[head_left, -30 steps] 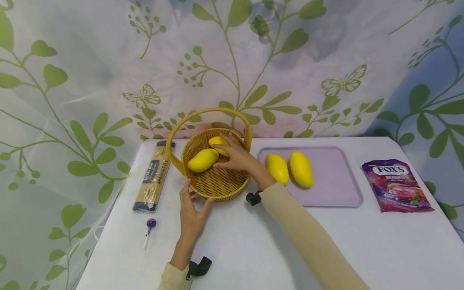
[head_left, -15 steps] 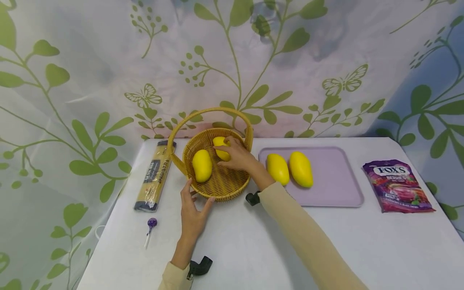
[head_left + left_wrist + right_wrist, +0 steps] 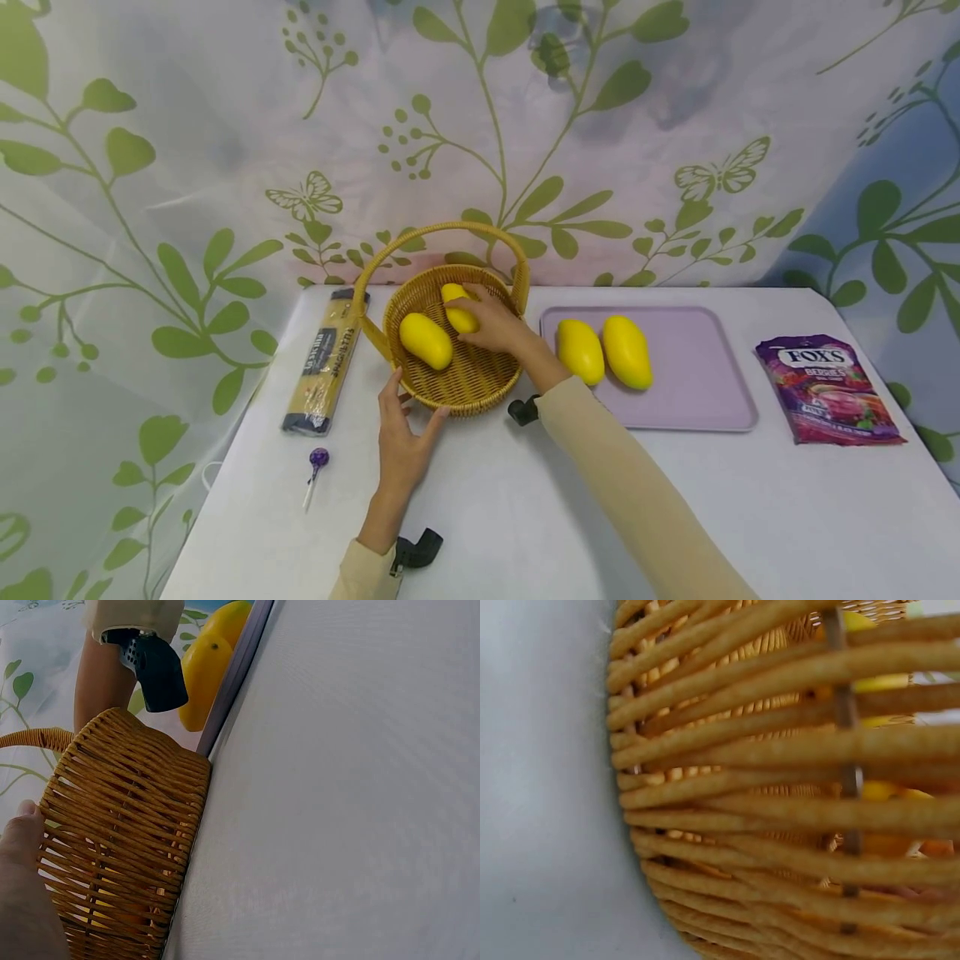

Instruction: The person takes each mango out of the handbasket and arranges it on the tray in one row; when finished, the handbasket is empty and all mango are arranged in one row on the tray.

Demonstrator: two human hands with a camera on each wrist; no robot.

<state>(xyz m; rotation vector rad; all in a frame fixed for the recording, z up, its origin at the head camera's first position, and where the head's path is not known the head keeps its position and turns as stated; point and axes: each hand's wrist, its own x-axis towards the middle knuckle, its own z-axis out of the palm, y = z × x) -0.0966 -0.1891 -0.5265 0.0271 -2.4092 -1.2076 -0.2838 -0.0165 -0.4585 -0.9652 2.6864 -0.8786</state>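
though smooth, mangoes (image 3: 426, 341) in wicker basket (image 3: 480, 379)

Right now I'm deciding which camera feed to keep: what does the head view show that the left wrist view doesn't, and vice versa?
Only head: the spaghetti pack, lollipop, candy bag, and the right hand holding a yellow mango in the basket.
Only left wrist: see-through gaps in the basket's outer wall, and a dark spot on one tray mango.
Both: the basket, left hand, lilac tray bearing two mangoes, and right sleeve.
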